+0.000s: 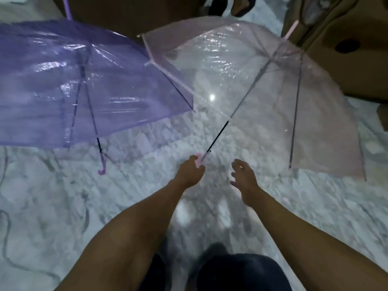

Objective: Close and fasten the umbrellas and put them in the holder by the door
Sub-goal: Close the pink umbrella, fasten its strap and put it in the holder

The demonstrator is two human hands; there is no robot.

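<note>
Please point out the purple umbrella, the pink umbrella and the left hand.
purple umbrella (pixel 63 91): head view, on its canopy.
pink umbrella (pixel 262 101): head view, on its canopy.
left hand (pixel 190 172): head view, on its back.

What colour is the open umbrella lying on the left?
Translucent purple umbrella, with a matching hooked handle; the head view shows it.

Lay underfoot: grey-white marbled floor (pixel 63 206). Stood at right: brown cardboard box (pixel 344 66) with dark oval hole. Trailed along the left edge: thin cable (pixel 8 244).
</note>
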